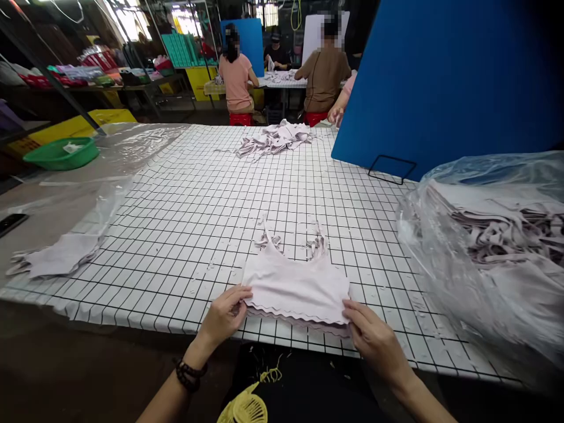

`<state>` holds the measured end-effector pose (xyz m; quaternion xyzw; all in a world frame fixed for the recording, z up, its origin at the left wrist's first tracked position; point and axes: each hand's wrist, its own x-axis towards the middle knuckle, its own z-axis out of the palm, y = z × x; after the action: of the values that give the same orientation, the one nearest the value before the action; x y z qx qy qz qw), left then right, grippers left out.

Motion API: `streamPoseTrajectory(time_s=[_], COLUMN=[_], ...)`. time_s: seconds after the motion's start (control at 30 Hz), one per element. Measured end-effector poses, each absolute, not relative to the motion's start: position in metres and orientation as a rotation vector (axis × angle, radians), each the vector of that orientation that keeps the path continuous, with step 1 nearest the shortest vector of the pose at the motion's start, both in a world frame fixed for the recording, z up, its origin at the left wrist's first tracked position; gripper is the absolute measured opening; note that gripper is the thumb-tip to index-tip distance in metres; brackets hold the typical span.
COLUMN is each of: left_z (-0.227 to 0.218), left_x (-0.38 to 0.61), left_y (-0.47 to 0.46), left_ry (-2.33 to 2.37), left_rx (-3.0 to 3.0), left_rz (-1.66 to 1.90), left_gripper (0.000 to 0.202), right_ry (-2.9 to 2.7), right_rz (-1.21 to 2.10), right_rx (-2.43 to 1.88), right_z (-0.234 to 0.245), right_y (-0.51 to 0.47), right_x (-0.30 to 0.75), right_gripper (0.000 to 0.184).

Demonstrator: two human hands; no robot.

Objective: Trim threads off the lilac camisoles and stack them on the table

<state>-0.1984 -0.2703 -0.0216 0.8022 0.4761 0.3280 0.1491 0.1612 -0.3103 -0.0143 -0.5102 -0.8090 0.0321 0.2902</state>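
A small stack of pale pink strappy tops [296, 286] lies near the front edge of the grid-patterned table [194, 217], straps pointing away from me. My left hand [225, 314] pinches the stack's lower left corner with curled fingers. My right hand [372, 335] grips the lower right corner, thumb on top. Both hands hold the scalloped hem.
A clear plastic bag [484, 247] full of the same garments lies at right. A blue board [440, 82] stands behind it. More pink garments [275, 140] are heaped at the far edge, a flat one [61, 257] and plastic sheet at left, a green basin [59, 154] beyond. People sit at a distant table.
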Motion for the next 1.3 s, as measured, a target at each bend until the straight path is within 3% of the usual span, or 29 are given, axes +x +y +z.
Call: streamPoseTrajectory(time_s=[0.23,0.4,0.53,0.7,0.87,1.03,1.13,1.3], left_z=[-0.032,-0.011,0.022,0.042,0.016,-0.002,-0.001,0.001], left_x=[-0.205,-0.207,-0.171,-0.077,-0.015,-0.012,-0.015,-0.014], left_y=[-0.274,-0.278,-0.274,-0.24,-0.201,-0.191,-0.19,-0.188], left_ry=[1.396,1.412,1.437,0.981,0.752,0.721,0.708,0.721], left_rx=[2.281,2.359,2.284,1.796,1.054,0.609,0.541,0.511], left_rz=[0.927,0.775,0.828,0.709,0.538,0.53,0.513,0.488], left_gripper=[0.028,0.027,0.029,0.028,0.046,0.071,0.077,0.077], right_ry=[-2.221,-2.147,-1.73,-1.508,-1.222,-1.125,-1.062,-0.991], right_rz=[0.172,0.456,0.665,0.9,1.418,1.758,1.821,1.73], right_rx=[-1.361,-1.503,-1.734,-1.806,-1.867,-1.733,-1.597,-1.451], right_z=[-0.018,-0.003,0.015,0.021,0.01,-0.001,0.0,0.013], right_y=[-0.316,-0.3,-0.25,-0.146,-0.067,-0.037,-0.028,-0.022], right_x=[0.165,0.177,0.187,0.177,0.157,0.156,0.163,0.175], right_gripper=[0.027,0.028,0.022,0.025,0.031,0.022,0.018,0.026])
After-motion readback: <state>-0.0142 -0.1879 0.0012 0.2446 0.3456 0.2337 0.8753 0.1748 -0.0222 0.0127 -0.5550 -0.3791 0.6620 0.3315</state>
